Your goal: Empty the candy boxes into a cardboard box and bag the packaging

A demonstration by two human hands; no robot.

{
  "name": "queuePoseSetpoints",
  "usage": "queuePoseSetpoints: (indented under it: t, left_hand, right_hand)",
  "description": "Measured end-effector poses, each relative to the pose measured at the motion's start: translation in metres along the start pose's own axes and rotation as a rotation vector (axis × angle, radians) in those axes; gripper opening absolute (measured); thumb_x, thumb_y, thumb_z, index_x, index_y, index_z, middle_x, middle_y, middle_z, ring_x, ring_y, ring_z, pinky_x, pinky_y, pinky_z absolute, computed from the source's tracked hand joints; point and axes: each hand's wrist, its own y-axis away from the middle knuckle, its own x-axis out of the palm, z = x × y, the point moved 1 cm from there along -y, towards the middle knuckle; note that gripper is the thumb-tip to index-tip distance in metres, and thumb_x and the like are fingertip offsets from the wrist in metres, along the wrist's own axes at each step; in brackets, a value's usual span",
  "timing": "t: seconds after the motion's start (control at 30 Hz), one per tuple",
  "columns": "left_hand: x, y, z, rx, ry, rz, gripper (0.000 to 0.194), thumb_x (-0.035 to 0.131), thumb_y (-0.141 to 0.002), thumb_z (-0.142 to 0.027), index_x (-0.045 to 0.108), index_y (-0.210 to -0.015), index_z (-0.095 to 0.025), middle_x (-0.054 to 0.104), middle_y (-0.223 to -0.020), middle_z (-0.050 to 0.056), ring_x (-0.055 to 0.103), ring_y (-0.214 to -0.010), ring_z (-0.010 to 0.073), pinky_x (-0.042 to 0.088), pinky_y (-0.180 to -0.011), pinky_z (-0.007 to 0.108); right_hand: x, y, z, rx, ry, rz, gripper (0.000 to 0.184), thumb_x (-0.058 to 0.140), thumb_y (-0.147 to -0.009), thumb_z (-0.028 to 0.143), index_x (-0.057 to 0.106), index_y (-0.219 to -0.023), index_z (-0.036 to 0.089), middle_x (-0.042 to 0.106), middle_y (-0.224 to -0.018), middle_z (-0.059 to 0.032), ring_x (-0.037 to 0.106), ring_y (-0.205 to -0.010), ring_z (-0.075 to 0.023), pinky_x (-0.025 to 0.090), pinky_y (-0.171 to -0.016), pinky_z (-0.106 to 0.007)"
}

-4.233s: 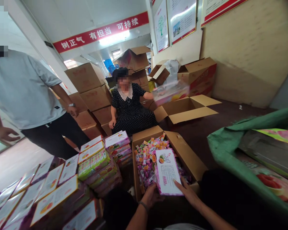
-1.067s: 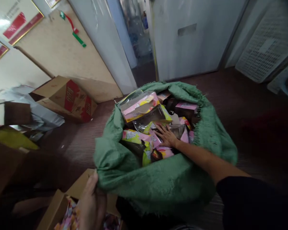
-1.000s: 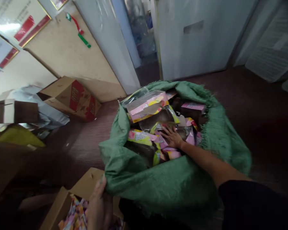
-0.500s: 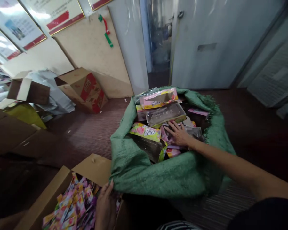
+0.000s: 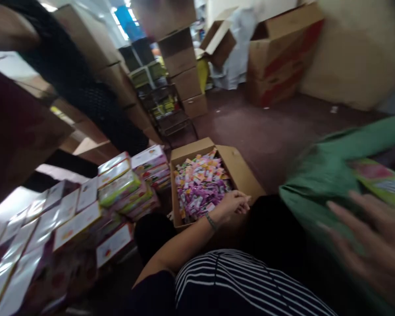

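My left hand (image 5: 234, 202) hovers by the right edge of an open carton (image 5: 175, 193), its fingers loosely bent with nothing visible in them. A heap of small pink, purple and orange wrapped packets (image 5: 202, 182) fills that carton. At the right, my right hand (image 5: 371, 241) is smeared by motion, fingers spread, in front of the green woven sack (image 5: 325, 175). A green and pink printed box (image 5: 382, 177) shows in the sack's mouth; the sack's right part is out of view.
Rows and stacks of printed boxes (image 5: 75, 217) stand at my left. Behind them are a folding chair (image 5: 171, 118), stacked cartons (image 5: 179, 57) and a person in dark clothes (image 5: 98, 101). A large open carton (image 5: 276, 61) stands by the wall.
The view has swung left. My left hand has let go of the sack's edge and is over the carton's side. My right hand has come away from the boxes in the sack.
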Motion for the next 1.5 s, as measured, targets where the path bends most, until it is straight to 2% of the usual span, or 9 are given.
queuePoseSetpoints:
  t: [0.1, 0.17, 0.33, 0.43, 0.5, 0.7, 0.93, 1.17, 1.5]
  left_hand:
    - [-0.054, 0.029, 0.032, 0.028, -0.124, -0.186, 0.024, 0.06, -0.086, -0.04, 0.055, -0.077, -0.018, 0.061, -0.064, -0.001, 0.053, -0.053, 0.0105, 0.041, -0.058, 0.024]
    - [-0.093, 0.058, 0.052, 0.041, -0.297, -0.41, 0.021, 0.057, -0.088, -0.036, 0.058, -0.077, -0.019, 0.061, -0.067, 0.0, 0.057, -0.06, 0.0142, 0.044, -0.064, 0.028]
    - [-0.18, 0.144, 0.095, 0.068, -0.589, -0.997, 0.01, 0.058, -0.089, -0.023, 0.066, -0.091, -0.018, 0.064, -0.103, 0.011, 0.054, -0.109, 0.0265, 0.037, -0.101, 0.04]
    - [-0.206, 0.176, 0.119, -0.035, -0.857, -1.321, 0.023, 0.053, -0.093, -0.028, 0.066, -0.108, -0.015, 0.06, -0.118, 0.016, 0.048, -0.116, 0.0298, 0.035, -0.104, 0.043]
    - [-0.213, 0.182, 0.131, -0.104, -0.948, -1.4, 0.029, 0.053, -0.094, -0.035, 0.065, -0.114, -0.016, 0.059, -0.122, 0.015, 0.048, -0.117, 0.0304, 0.035, -0.102, 0.044]
    - [-0.215, 0.174, 0.137, -0.117, -1.029, -1.352, 0.028, 0.056, -0.093, -0.041, 0.068, -0.102, -0.017, 0.065, -0.108, 0.011, 0.049, -0.111, 0.0299, 0.035, -0.095, 0.046]
    - [-0.21, 0.174, 0.133, -0.152, -1.096, -1.322, 0.028, 0.059, -0.091, -0.038, 0.069, -0.103, -0.016, 0.065, -0.112, 0.013, 0.048, -0.114, 0.0313, 0.034, -0.098, 0.049]
    - [-0.211, 0.171, 0.135, -0.211, -1.17, -1.333, 0.025, 0.06, -0.09, -0.04, 0.069, -0.103, -0.02, 0.065, -0.113, 0.008, 0.05, -0.114, 0.0289, 0.036, -0.097, 0.048]
    - [-0.211, 0.172, 0.136, -0.206, -1.203, -1.343, 0.026, 0.06, -0.09, -0.041, 0.069, -0.102, -0.019, 0.066, -0.113, 0.009, 0.051, -0.114, 0.0305, 0.037, -0.097, 0.048]
  right_hand:
    - [0.074, 0.008, 0.048, -0.271, -0.162, 0.114, 0.062, 0.049, -0.094, 0.043, 0.029, -0.152, 0.055, 0.04, -0.153, 0.0041, 0.047, -0.132, -0.0355, 0.041, -0.109, -0.062]
    - [0.135, 0.015, 0.06, -0.355, -0.225, 0.21, 0.054, 0.046, -0.096, 0.042, 0.042, -0.15, 0.041, 0.044, -0.15, -0.0041, 0.048, -0.132, -0.0359, 0.044, -0.104, -0.061]
    - [0.283, 0.056, 0.054, -0.422, -0.246, 0.506, 0.054, 0.036, -0.092, 0.051, 0.068, -0.125, 0.023, 0.054, -0.139, -0.0152, 0.05, -0.13, -0.0374, 0.052, -0.092, -0.058]
    - [0.339, 0.095, 0.039, -0.378, -0.206, 0.646, 0.063, 0.034, -0.084, 0.059, 0.07, -0.125, 0.026, 0.057, -0.136, -0.0146, 0.051, -0.129, -0.0407, 0.05, -0.092, -0.064]
    - [0.361, 0.116, 0.028, -0.337, -0.197, 0.708, 0.066, 0.036, -0.078, 0.067, 0.072, -0.122, 0.034, 0.065, -0.125, -0.0119, 0.053, -0.125, -0.0431, 0.047, -0.093, -0.069]
    - [0.385, 0.136, 0.013, -0.286, -0.272, 0.797, 0.055, 0.045, -0.068, 0.073, 0.064, -0.118, 0.062, 0.07, -0.112, -0.0024, 0.054, -0.123, -0.0442, 0.044, -0.086, -0.074]
    - [0.385, 0.132, 0.012, -0.281, -0.262, 0.772, 0.059, 0.045, -0.067, 0.078, 0.071, -0.114, 0.053, 0.07, -0.112, -0.0043, 0.055, -0.121, -0.0448, 0.047, -0.087, -0.072]
    - [0.373, 0.123, 0.02, -0.334, -0.046, 1.103, 0.086, 0.032, -0.077, 0.07, 0.057, -0.144, 0.023, 0.058, -0.137, -0.0087, 0.044, -0.135, -0.0372, 0.041, -0.106, -0.056]
    - [0.368, 0.118, 0.023, -0.398, -0.019, 1.151, 0.073, 0.038, -0.085, 0.064, 0.055, -0.144, 0.025, 0.059, -0.136, -0.0104, 0.05, -0.13, -0.0375, 0.028, -0.114, -0.06]
